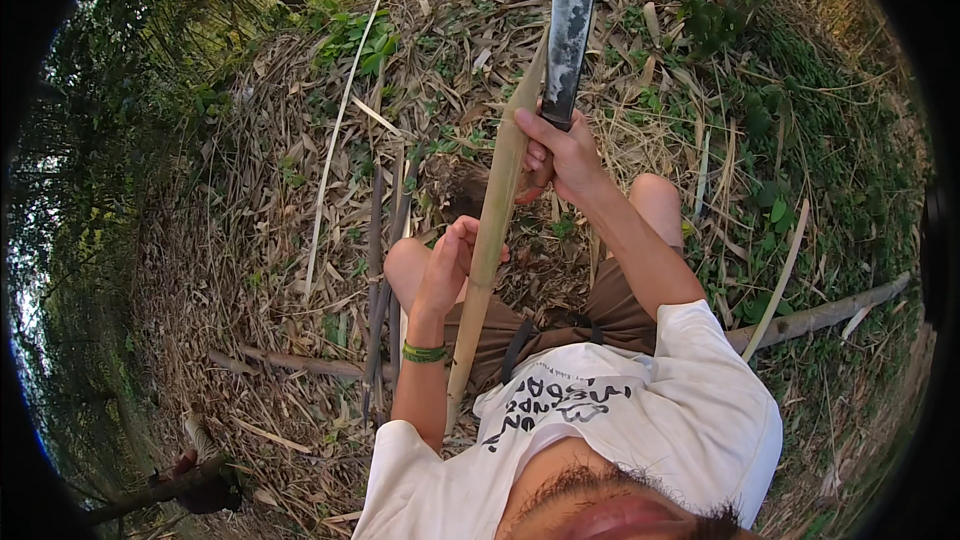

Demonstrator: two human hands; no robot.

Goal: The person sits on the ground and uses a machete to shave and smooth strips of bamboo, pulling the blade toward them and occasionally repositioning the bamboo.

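Observation:
A long split piece of pale green-tan bamboo [490, 230] slants up from beside my chest, narrowing to a point at its far end. My right hand [572, 158] grips the handle of a machete [570, 35], its dark, blotched blade pointing away from me. The thumb of that hand lies against the bamboo's right edge near the taper. Lower down, my left hand [450, 265], with a green band at the wrist, is at the bamboo's left side. Its fingers curl behind the piece, partly hidden by it, and a fingertip shows on the right.
A short stump [455, 187] stands between my knees. Dark sticks [378, 280] lie beside my left knee, and a long thin strip [345, 120] lies farther left. At right are a pale strip [780, 280] and a log [835, 314]. Dry leaves cover the ground.

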